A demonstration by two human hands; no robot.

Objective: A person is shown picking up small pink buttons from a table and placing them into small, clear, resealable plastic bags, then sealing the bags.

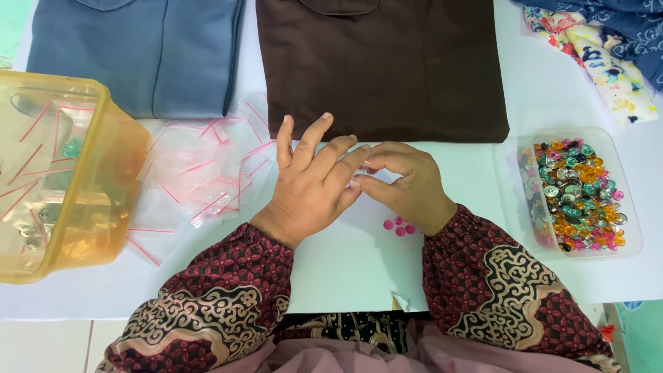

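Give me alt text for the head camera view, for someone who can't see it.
A person's left hand and right hand meet fingertip to fingertip over a white table, beside small pink buttons. A clear tray of colourful buttons sits right, small zip bags left.

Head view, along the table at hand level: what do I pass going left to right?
Orange tub → clear zip bags → left hand → right hand → clear tray of coloured buttons.
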